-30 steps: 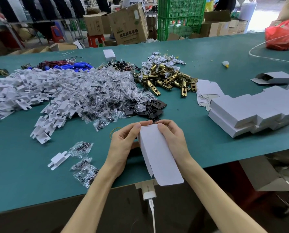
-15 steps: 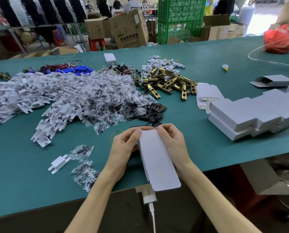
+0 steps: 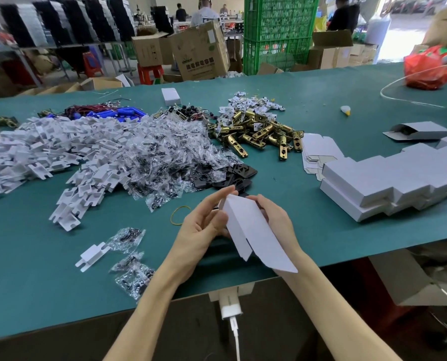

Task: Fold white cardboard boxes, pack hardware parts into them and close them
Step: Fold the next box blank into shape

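White cardboard box (image 3: 253, 230) is held up between the hands over the near edge of the tabletop (image 3: 35, 256), tilted on edge, its near flaps still unfolded. The right hand (image 3: 274, 220) curls round it from the far side, probably to steady it for tucking the far end. The left hand (image 3: 204, 225) is spread, fingers straight beside the box's far corner. A second ago both hands pressed the box flat; it has since rolled onto its edge and the left has opened. Beyond lie black plates (image 3: 232, 175) and brass latches (image 3: 264, 134), with closed boxes (image 3: 388, 183) stacked at right.
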